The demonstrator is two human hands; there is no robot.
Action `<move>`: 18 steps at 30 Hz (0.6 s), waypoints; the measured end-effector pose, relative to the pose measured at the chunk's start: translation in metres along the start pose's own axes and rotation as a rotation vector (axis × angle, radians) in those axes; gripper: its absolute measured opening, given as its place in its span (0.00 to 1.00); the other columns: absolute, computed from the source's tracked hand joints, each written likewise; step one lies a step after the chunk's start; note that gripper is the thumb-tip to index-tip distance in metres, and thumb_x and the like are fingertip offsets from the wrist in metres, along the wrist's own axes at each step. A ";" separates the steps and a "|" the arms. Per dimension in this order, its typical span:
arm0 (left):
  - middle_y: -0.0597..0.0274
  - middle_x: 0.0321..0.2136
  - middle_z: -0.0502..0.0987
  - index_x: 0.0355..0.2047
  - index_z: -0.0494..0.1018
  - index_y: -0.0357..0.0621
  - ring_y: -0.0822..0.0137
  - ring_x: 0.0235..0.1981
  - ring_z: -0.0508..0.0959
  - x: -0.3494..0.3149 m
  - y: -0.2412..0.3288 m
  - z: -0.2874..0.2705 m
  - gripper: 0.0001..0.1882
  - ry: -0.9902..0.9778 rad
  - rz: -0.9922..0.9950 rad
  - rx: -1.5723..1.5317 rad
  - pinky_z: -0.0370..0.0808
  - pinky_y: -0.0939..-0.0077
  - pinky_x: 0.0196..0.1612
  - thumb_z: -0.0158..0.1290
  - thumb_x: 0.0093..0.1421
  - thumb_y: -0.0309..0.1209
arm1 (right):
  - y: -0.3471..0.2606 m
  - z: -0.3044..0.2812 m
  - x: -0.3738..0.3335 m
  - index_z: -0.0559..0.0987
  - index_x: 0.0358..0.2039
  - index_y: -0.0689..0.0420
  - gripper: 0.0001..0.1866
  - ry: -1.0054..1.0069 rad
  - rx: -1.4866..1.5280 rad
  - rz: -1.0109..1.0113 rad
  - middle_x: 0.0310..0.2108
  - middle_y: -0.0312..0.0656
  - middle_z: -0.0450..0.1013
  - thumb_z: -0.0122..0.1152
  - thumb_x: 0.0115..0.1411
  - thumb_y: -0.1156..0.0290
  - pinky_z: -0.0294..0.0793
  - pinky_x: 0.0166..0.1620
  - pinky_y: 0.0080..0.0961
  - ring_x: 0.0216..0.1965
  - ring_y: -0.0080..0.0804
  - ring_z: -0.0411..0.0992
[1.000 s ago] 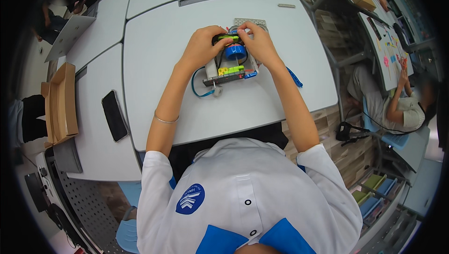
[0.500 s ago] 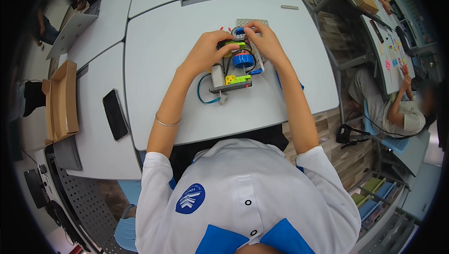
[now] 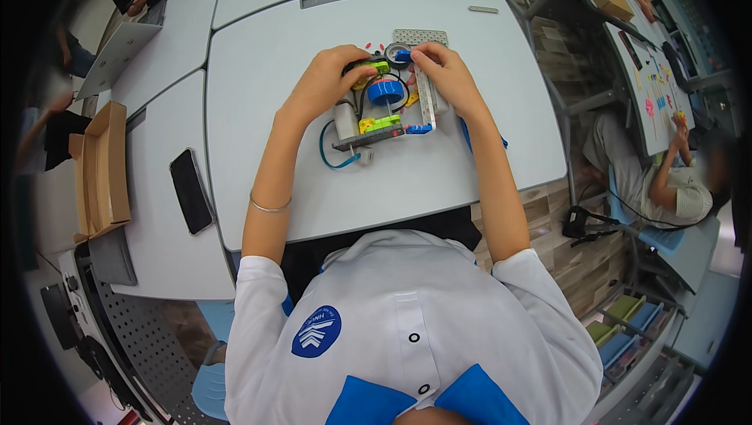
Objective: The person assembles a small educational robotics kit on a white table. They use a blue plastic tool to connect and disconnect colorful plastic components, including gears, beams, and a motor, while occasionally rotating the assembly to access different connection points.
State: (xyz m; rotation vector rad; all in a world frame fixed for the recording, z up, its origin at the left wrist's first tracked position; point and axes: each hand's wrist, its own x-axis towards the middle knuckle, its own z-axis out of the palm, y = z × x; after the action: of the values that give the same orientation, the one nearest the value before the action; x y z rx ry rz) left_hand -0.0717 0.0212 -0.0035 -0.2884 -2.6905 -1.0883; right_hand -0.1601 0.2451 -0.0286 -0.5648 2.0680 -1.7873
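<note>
A small construction-kit model lies on the table in front of me, with a blue wheel [image 3: 385,93], a grey cylinder [image 3: 345,122], lime-green parts [image 3: 381,123], black cables and a dark base beam [image 3: 366,140]. My left hand [image 3: 330,79] closes around the model's far left part, its thumb against a lime-green piece. In my right hand [image 3: 445,74], thumb and fingers pinch a blue connector [image 3: 403,56] beside a grey ring-shaped wheel [image 3: 397,52]. Below that hand runs a grey perforated beam [image 3: 426,100], with another blue connector [image 3: 419,130] at its near end.
A grey perforated plate [image 3: 423,36] and small red pieces [image 3: 370,47] lie beyond the model. A teal strap [image 3: 324,152] curls at its left. On the left table are a black phone [image 3: 191,190] and an open cardboard box [image 3: 117,162]. Other people sit nearby.
The model has shifted left with my left hand. A gap has opened between its body and the grey perforated beam on the right. My right hand stays in nearly the same place.
</note>
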 end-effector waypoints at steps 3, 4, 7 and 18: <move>0.54 0.35 0.82 0.43 0.78 0.32 0.64 0.35 0.80 -0.002 -0.007 -0.001 0.13 0.020 0.003 -0.060 0.76 0.73 0.42 0.58 0.64 0.32 | -0.010 0.001 -0.006 0.76 0.44 0.63 0.13 -0.012 0.189 0.097 0.33 0.43 0.77 0.56 0.68 0.64 0.79 0.35 0.25 0.34 0.29 0.80; 0.55 0.35 0.82 0.43 0.78 0.33 0.65 0.35 0.80 -0.002 -0.008 -0.002 0.13 0.025 0.006 -0.093 0.76 0.73 0.42 0.58 0.64 0.32 | -0.011 0.000 -0.008 0.76 0.45 0.62 0.14 -0.010 0.240 0.113 0.34 0.43 0.77 0.56 0.69 0.64 0.81 0.36 0.26 0.34 0.30 0.80; 0.58 0.36 0.82 0.44 0.77 0.33 0.68 0.37 0.79 -0.001 -0.006 -0.008 0.14 -0.008 -0.047 -0.131 0.75 0.75 0.45 0.57 0.65 0.33 | -0.010 0.001 -0.013 0.74 0.47 0.62 0.15 -0.008 0.385 0.146 0.36 0.44 0.78 0.54 0.70 0.63 0.84 0.39 0.29 0.37 0.33 0.81; 0.60 0.43 0.79 0.53 0.71 0.39 0.76 0.44 0.78 -0.003 -0.057 -0.007 0.15 0.135 -0.180 -0.760 0.78 0.83 0.43 0.47 0.67 0.24 | -0.005 0.009 -0.017 0.72 0.52 0.58 0.17 -0.031 0.479 0.264 0.40 0.48 0.78 0.50 0.71 0.60 0.86 0.33 0.40 0.38 0.39 0.82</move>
State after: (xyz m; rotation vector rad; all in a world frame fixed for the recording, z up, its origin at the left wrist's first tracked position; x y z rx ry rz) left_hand -0.0828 -0.0238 -0.0371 -0.0809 -2.1038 -2.0681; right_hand -0.1406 0.2458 -0.0252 -0.1719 1.5240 -1.9923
